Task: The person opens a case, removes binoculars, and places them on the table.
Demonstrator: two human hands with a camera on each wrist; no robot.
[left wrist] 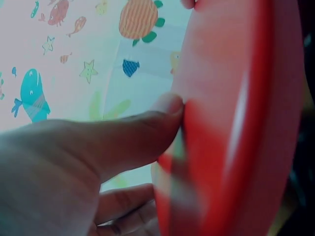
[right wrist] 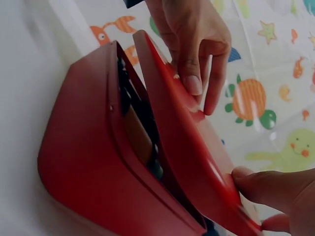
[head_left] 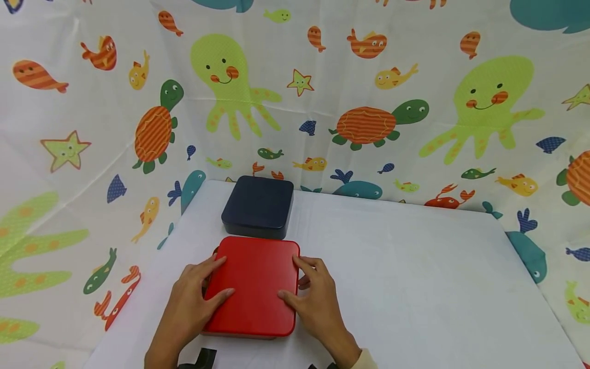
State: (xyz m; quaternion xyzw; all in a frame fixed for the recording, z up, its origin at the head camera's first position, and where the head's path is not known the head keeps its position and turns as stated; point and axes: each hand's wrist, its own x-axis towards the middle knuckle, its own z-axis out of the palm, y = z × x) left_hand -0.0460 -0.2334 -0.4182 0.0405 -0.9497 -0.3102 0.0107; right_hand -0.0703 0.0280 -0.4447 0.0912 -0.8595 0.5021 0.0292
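Observation:
A square red tin lid [head_left: 254, 286] lies over a red tin box [right wrist: 88, 142] on the white table. The left hand [head_left: 190, 302] grips the lid's left side, thumb on top. On the opposite side the right hand [head_left: 319, 300] holds the lid's edge, its thumb also on top. From the right wrist, the lid stands tilted, with a wedge-shaped gap between it and the box. Dark rounded things and a flat tan piece [right wrist: 137, 135] show inside the gap; their kind is unclear. The left wrist view has the left thumb [left wrist: 147, 130] against the lid's edge.
Right behind the red lid stands a dark navy square tin [head_left: 259, 205]. White cloth covers the table [head_left: 415, 287], stretching far to the right. A sea-animal print curtain [head_left: 295, 113] hangs behind and along the left side.

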